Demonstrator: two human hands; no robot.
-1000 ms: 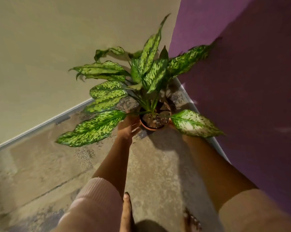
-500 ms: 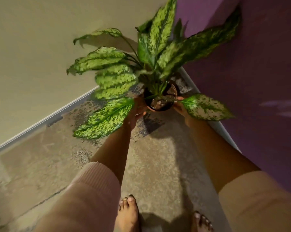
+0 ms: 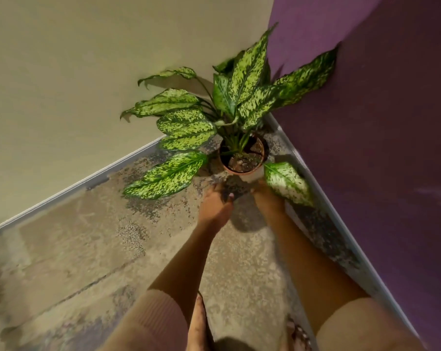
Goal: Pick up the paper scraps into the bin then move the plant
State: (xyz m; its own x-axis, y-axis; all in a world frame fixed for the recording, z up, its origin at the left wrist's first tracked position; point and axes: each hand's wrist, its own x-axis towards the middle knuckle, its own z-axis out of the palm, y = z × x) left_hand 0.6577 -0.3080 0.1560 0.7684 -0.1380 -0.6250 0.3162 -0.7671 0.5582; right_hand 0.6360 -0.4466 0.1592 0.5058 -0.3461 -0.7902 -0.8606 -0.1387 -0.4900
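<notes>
beige wall (image 3: 87, 72): the leaves on the left side reach close to it, and one tip seems to touch it. A turn of the pot can bend or scrape them.
floor (image 3: 113, 249): rough and speckled, with darker patches toward its far corner. No paper scraps and no bin are in view, so I judge that only the plant step is in hand.
low left leaf (image 3: 166, 176): it hangs over the floor just left of the left grip. A careless move of that arm can catch it and tear it.
left grip (image 3: 214, 203): just in front of the pot, with loose fingers. It holds nothing, as far as the blur lets me see.
plant (image 3: 239, 97): tall and wide at the top, so it looks top-heavy. A knock on the rim can tip it over.
pot (image 3: 244, 171): it stands upright in the far corner of the floor, between the two walls. The soil comes near to the rim, so a tilt can spill it.
right grip (image 3: 267, 201): just beside the near side of the pot and partly under a leaf. I cannot tell whether it is open or closed, or whether it touches the pot.
low right leaf (image 3: 288, 183): it lies over the right grip, so a fast pull of that hand may drag or snap it.
purple wall (image 3: 366, 148): one long leaf lies against it. A pot pushed deeper into the corner can crease this leaf.
</notes>
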